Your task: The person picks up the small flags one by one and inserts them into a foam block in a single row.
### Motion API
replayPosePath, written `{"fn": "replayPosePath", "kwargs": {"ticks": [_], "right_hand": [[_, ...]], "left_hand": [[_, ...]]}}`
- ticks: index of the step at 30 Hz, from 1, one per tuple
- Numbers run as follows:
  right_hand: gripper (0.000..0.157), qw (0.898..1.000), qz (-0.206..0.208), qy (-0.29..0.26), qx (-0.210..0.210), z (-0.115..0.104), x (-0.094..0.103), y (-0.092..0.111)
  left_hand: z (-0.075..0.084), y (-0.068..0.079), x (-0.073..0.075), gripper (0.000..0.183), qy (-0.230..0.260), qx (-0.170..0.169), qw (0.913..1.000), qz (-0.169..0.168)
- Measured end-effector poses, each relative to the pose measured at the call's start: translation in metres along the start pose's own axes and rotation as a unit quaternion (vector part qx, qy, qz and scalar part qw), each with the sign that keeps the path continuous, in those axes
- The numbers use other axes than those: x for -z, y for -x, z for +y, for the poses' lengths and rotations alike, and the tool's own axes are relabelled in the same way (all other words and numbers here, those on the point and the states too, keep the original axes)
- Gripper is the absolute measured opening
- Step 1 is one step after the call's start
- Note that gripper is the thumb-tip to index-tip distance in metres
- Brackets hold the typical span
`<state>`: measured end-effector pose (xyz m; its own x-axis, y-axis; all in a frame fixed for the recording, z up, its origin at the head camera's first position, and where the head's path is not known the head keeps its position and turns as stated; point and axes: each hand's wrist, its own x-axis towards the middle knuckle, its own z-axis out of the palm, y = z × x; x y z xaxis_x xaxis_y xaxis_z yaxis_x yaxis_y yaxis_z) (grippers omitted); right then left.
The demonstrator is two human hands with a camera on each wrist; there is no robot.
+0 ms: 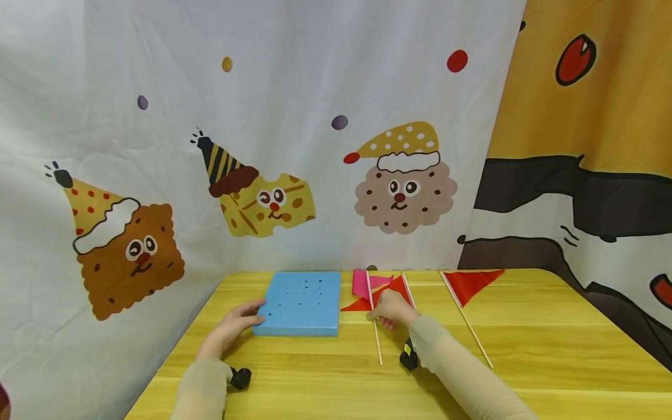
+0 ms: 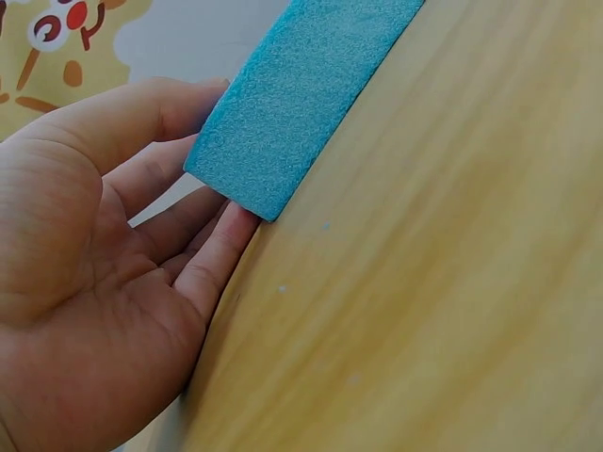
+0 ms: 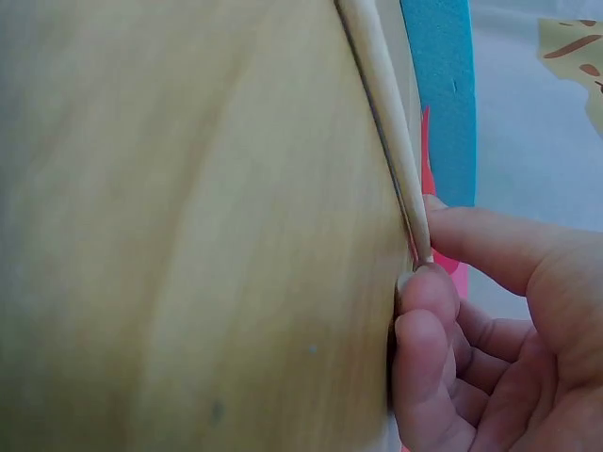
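My left hand (image 1: 233, 326) holds the left edge of a flat blue foam block (image 1: 301, 309) that has small dark holes in its top. In the left wrist view, the little finger (image 2: 221, 259) meets the block's lower corner. To the right of the block, my right hand (image 1: 396, 308) pinches a thin wooden flag stick (image 1: 377, 344) between thumb and fingertips, and a pink pennant (image 1: 379, 282) shows at its upper end. Behind that stick and partly covered by the hand lies a red pennant flag (image 1: 398, 287).
Another red pennant flag (image 1: 469, 284) lies on the wood-grain table (image 1: 294, 373) farther right. A printed curtain (image 1: 325, 245) hangs along the table's back edge. Black wrist devices are strapped on both sleeves, one dark unit (image 1: 241, 378) at the left.
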<state>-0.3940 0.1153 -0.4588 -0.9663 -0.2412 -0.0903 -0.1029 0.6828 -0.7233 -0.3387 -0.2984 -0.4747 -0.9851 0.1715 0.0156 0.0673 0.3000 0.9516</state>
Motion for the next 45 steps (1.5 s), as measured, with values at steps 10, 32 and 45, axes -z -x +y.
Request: {"fn": "replayPosePath", "kwargs": {"ticks": [10,32,45], "right_hand": [[0.031,0.999,-0.011,-0.036,-0.012,-0.002,0.005,0.001],[0.013,0.99,-0.026,-0.136,-0.002,-0.022,0.035,0.002],[0.019,0.977,-0.059,-0.195,0.061,-0.07,0.053,0.002]], "left_hand": [[-0.001,-0.002,0.001,0.062,0.001,-0.012,0.9999,-0.011],[-0.002,-0.001,0.001,0.061,-0.003,-0.004,1.0,0.0],[-0.001,0.0,0.0,0.062,-0.004,-0.009,1.0,-0.001]]}}
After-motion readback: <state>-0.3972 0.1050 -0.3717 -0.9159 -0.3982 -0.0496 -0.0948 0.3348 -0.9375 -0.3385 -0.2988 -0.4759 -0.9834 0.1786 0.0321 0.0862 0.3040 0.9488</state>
